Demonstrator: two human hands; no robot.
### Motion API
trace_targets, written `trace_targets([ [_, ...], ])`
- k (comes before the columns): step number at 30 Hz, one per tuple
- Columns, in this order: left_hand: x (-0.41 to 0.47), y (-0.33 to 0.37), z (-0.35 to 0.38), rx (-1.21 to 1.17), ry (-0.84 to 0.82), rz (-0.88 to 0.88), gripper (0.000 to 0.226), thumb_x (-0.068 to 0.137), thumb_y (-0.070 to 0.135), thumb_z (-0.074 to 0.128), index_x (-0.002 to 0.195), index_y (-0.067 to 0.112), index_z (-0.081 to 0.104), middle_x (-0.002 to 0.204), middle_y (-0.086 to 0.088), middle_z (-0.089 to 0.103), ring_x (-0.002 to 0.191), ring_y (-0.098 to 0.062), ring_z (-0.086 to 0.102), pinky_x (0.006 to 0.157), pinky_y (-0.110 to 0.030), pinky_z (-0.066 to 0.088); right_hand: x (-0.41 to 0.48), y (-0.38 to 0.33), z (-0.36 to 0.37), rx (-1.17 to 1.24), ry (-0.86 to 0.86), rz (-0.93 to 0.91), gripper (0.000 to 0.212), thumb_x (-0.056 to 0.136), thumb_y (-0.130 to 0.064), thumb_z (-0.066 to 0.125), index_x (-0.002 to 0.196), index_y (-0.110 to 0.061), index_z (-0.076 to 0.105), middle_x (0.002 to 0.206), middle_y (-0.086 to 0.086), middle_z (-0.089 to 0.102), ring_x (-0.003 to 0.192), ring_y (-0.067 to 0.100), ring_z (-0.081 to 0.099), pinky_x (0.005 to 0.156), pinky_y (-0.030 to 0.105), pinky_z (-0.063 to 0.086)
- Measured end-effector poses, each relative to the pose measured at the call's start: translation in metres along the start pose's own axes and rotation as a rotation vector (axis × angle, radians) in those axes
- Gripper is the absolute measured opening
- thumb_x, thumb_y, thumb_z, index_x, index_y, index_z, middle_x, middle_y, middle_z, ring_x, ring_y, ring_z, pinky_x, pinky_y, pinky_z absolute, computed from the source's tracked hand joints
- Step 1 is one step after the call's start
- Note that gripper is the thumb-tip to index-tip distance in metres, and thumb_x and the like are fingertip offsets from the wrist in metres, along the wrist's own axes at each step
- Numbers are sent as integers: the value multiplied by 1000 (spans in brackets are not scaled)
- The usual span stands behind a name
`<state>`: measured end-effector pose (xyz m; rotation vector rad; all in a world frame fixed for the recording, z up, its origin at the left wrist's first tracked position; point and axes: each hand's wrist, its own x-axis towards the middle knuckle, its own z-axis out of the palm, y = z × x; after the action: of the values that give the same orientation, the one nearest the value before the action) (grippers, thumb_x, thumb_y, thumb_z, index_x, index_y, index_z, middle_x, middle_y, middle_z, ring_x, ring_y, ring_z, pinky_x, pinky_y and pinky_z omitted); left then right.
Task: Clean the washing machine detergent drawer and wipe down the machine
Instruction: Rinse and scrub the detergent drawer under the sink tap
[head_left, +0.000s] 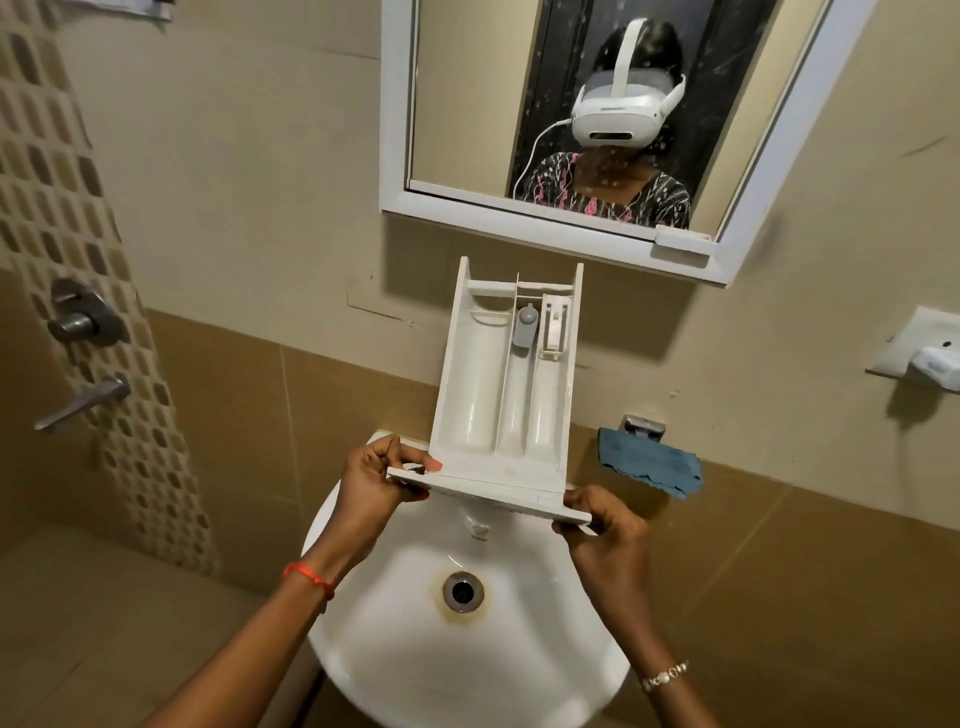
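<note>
Both forearms reached in over the sink (395, 639), wrists raised, and the drawer (498, 395) hung above the sink's back rim, open side facing the camera and its far end tipped up toward the wall. The left hand (371, 480) was up at the left end of the front panel, thumb laid flat on top and fingers curled beneath, a firm pinch. An orange thread (309, 574) ringed that wrist. The right hand (605, 535) sat at the right end, slightly nearer the sink's bowl, with its fingers (576, 501) bent round the panel's edge and clamping it. A bracelet (665, 675) showed on that wrist. So the drawer was held at both ends and touched nothing else. Three channels ran along the drawer, with a grey cap (525, 325) in the middle one. Straight below in the sink lay the drain (462, 592), rust-stained round its ring. A blue cloth (652, 465) hung on the wall just right of the sink, a mirror (395, 130) was mounted above the sink, and a lever (83, 402) stuck out well to the sink's left.
</note>
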<state>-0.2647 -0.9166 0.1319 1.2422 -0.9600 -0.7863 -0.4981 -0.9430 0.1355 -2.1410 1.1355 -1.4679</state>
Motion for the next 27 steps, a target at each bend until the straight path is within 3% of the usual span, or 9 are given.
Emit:
trace_targets([
  [5, -4, -5, 1, -55, 56, -32, 40, 69, -31, 47, 57, 6, 38, 64, 2, 71, 76, -14, 63, 64, -30, 53, -5, -8, 3, -137, 32, -171, 57, 57, 21, 72, 75, -26, 48, 74, 1, 64, 77, -4, 49, 68, -5, 34],
  [10, -12, -6, -3, -78, 46, -89, 39, 71, -32, 47, 57, 4, 44, 66, -2, 72, 72, -17, 66, 59, -29, 58, -3, -12, -9, -89, -49, -157, 48, 61, 12, 73, 75, -27, 49, 74, -7, 63, 72, 4, 54, 62, 2, 40],
  [13, -14, 3, -9, -67, -19, -108, 37, 67, -32, 55, 58, 3, 47, 67, -1, 73, 66, -13, 69, 54, -27, 58, 3, -19, -20, -29, -124, 17, 41, 63, 12, 72, 63, -22, 49, 65, -10, 64, 66, 12, 60, 53, 25, 51],
  [14, -13, 8, -12, -54, -43, -109, 38, 64, -32, 58, 59, 4, 48, 68, -1, 73, 65, -13, 69, 53, -27, 58, 6, -24, -24, 18, -155, 86, 43, 63, 13, 72, 59, -23, 50, 66, -11, 66, 68, 11, 63, 52, 27, 53],
  [17, -6, 24, -19, -25, -110, -115, 40, 56, -33, 64, 68, 4, 54, 66, -3, 72, 62, -15, 68, 53, -27, 58, 21, -37, -35, 189, -267, 282, 39, 57, 19, 73, 63, -14, 53, 66, -15, 67, 66, -2, 64, 51, 18, 52],
  [19, 2, 36, -22, -26, -144, -131, 43, 57, -32, 64, 83, 2, 58, 71, -3, 72, 63, -13, 69, 54, -26, 58, 32, -39, -40, 231, -293, 384, 38, 53, 17, 76, 67, -8, 52, 70, -10, 67, 64, 3, 64, 54, 25, 53],
  [22, 11, 55, -22, 1, -185, -115, 55, 60, -32, 61, 98, 7, 60, 76, 2, 74, 68, -8, 70, 58, -23, 58, 46, -41, -43, 308, -287, 509, 41, 49, 19, 76, 71, -5, 51, 82, 2, 72, 79, 16, 67, 61, 35, 56],
  [25, 20, 72, -18, -39, -185, -88, 61, 65, -32, 57, 113, 7, 57, 93, -2, 71, 72, -6, 70, 61, -22, 58, 58, -47, -44, 483, -309, 650, 46, 54, 28, 68, 73, -7, 46, 69, 2, 72, 66, 18, 68, 45, 26, 52],
  [27, 27, 82, -14, -71, -141, -91, 64, 69, -28, 57, 123, 5, 52, 106, -10, 65, 70, -8, 70, 63, -22, 58, 68, -49, -44, 590, -327, 762, 48, 56, 28, 65, 73, -12, 45, 63, 2, 71, 56, 18, 67, 46, 28, 55],
])
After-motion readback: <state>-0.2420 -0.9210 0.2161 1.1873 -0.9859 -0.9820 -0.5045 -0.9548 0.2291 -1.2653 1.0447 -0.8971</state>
